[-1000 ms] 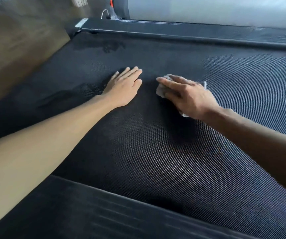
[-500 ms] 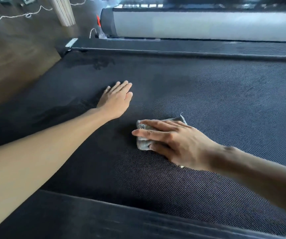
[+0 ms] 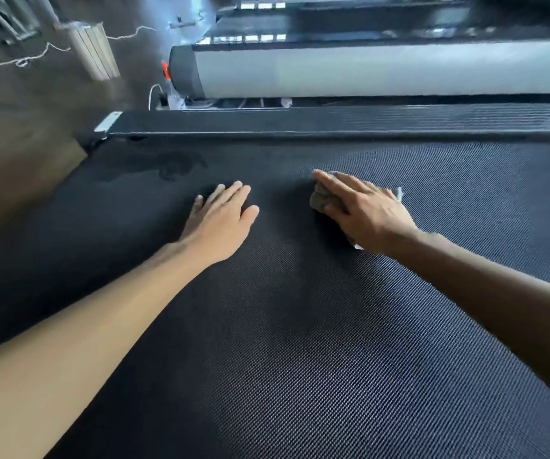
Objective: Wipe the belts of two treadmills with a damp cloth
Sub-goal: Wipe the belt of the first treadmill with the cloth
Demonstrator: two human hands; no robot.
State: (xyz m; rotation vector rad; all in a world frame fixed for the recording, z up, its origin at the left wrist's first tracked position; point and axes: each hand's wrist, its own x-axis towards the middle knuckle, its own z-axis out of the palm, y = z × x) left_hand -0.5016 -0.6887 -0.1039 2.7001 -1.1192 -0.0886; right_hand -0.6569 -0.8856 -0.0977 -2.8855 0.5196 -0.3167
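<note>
Cloth (image 3: 320, 198) is carried from mid-belt back to the far strip of the treadmill belt (image 3: 300, 342), pressed under the right hand (image 3: 366, 212), fingers (image 3: 335, 184) straight. Left hand (image 3: 222, 221) is kept flat, fingers slightly spread. One more stroke is judged done; wiping is judged unfinished.

The treadmill belt (image 3: 300, 326) is black and matt, with a fine, rough diamond weave that catches a dull grey sheen across its near half. A darker, slicker patch (image 3: 174, 164) lies near its far left corner. The cloth (image 3: 321, 198) is soft grey fabric with a frayed pale edge. The side rail (image 3: 333, 122) is ribbed black, probably plastic. The floor (image 3: 18, 154) is smooth brown wood grain with a low sheen.
</note>
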